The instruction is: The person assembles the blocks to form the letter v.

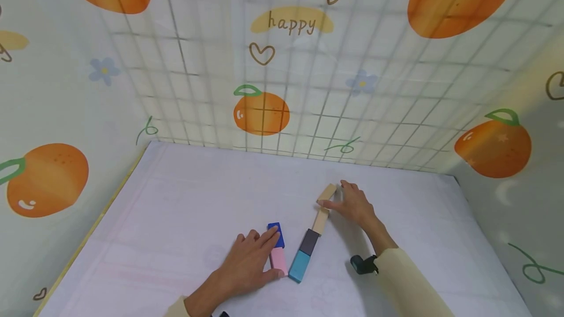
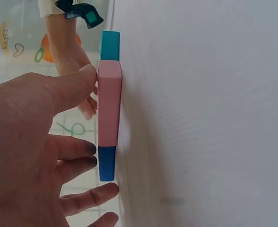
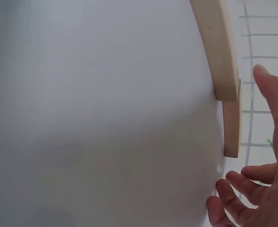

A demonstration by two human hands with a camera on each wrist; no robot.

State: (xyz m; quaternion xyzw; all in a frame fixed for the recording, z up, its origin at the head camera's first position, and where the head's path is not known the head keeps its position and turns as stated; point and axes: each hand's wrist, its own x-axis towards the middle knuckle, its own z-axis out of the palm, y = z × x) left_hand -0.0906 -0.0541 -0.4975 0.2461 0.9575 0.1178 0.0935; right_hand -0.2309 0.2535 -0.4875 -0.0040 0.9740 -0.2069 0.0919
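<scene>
My left hand [image 1: 246, 260] lies over a dark blue block [image 1: 280, 242] and a pink block [image 1: 277, 260], set end to end. Its fingertips rest at the blue block and its thumb at the pink block's near end; the fingers are fairly straight. Just right of these runs a line of blocks: teal [image 1: 299, 265], black [image 1: 309, 242], then a plain wooden block [image 1: 320, 221] and another wooden block [image 1: 327, 191], turned at an angle. My right hand [image 1: 356, 204] is spread beside the wooden pair, its thumb overlapping their joint in the head view. In the right wrist view its fingers [image 3: 243, 189] grip nothing.
A white-covered table [image 1: 198, 185] lies under the blocks. Cloth walls [image 1: 207, 87] with printed oranges and a grid close in its back and sides. A dark wrist-worn camera [image 1: 363, 264] sticks out from the right sleeve, low over the table.
</scene>
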